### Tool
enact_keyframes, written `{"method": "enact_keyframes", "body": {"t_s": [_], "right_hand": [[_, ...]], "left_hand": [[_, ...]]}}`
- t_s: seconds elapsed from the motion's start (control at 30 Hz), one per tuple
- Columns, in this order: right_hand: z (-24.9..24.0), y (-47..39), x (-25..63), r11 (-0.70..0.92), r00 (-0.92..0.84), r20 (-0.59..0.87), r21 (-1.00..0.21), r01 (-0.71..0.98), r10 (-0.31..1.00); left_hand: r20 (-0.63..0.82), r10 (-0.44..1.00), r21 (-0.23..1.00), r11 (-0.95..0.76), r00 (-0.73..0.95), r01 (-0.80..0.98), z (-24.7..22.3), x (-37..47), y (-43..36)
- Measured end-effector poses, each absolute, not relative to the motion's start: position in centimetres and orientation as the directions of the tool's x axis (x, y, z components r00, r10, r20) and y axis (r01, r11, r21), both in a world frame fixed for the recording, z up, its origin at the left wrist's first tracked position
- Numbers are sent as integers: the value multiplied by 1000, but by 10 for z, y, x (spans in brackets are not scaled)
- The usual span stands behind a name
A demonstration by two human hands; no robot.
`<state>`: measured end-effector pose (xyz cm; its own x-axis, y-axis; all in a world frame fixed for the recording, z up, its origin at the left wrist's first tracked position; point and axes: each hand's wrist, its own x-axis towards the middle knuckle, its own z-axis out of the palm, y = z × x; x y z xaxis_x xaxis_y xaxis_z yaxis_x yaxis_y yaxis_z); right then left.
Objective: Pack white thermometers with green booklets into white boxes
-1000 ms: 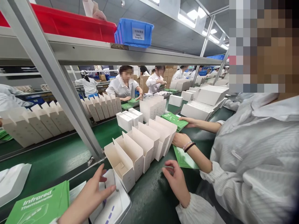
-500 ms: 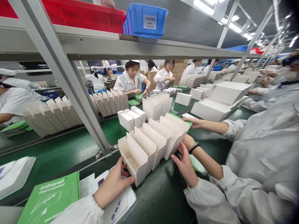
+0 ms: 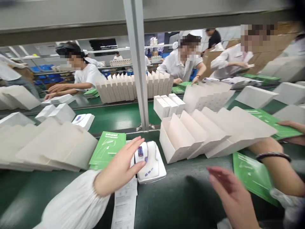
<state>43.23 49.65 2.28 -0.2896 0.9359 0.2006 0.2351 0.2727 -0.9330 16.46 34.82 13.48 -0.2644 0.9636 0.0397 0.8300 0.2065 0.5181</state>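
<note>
Evidently the work centred on the shallow white moulded tray (image 3: 160, 170), which lay on the dark green belt (image 3: 171, 203) with a white device with purple markings (image 3: 151, 156) seated in it. Over its left side spread the left hand (image 3: 118, 170), fingers extended and thumb apart, gripping nothing; whether thumb or fingertips touched the device could not be told. The right hand (image 3: 234, 195), loosely curled and holding nothing visible, hung above the belt, well apart from the tray. The step in hand seemed to be a reach for the tray; picking it up would have called for the left thumb and fingers to close on opposite edges, without dragging the white printed paper leaflet (image 3: 125, 203) that showed below the wrist. Left of the hand lay the green printed booklet (image 3: 108, 149); just right of the tray leaned a row of open white cardboard boxes (image 3: 214, 133), tilted to the right. Farther right, a co-worker's wrist with a dark beaded bracelet (image 3: 274, 156) showed near a second green booklet (image 3: 252, 178)
</note>
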Motion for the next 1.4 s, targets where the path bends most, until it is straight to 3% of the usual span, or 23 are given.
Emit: {"method": "enact_keyframes", "body": {"t_s": [0.13, 0.23, 0.33, 0.43, 0.5, 0.63, 0.73, 0.83, 0.9, 1.03, 1.27, 1.4], "right_hand": [[36, 443, 395, 457, -836, 104, -870, 186, 539], [39, 413, 361, 486, -955, 22, -865, 129, 294], [35, 396, 338, 497, -980, -27, -859, 124, 198], [28, 387, 330, 461, -978, -45, -877, 136, 202], [23, 382, 327, 358, -967, -76, -919, 163, 244], [14, 371, 325, 40, -940, -175, -980, 195, 292], [10, 365, 323, -108, -931, -189, -981, 164, 311], [11, 363, 320, -182, -930, -184, -975, 131, 317], [14, 364, 319, -213, -936, -160, -972, 96, 312], [16, 364, 319, -321, -950, -167, -944, 76, 265], [11, 371, 305, -389, -956, -200, -915, 105, 214], [7, 374, 289, -378, -925, -196, -924, 62, 326]], "left_hand": [[97, 790, 565, 457, -605, 687, 93, 170, 258], [17, 715, 506, 596, -698, 623, 36, 189, 222], [77, 702, 426, 619, -708, 660, -6, 213, 216], [157, 679, 361, 637, -717, 682, -21, 229, 221], [132, 696, 387, 619, -706, 683, -21, 232, 225], [28, 704, 583, 565, -710, 584, -15, 229, 230], [0, 667, 743, 499, -745, 446, -12, 224, 234], [-17, 613, 882, 380, -790, 277, -7, 217, 237], [-99, 607, 970, 236, -788, 60, -1, 213, 239], [-332, 641, 922, 65, -692, -382, 18, 207, 248], [-111, 588, 994, 83, -801, -77, 20, 197, 274], [-16, 590, 985, 147, -808, 88, 16, 196, 268]]}}
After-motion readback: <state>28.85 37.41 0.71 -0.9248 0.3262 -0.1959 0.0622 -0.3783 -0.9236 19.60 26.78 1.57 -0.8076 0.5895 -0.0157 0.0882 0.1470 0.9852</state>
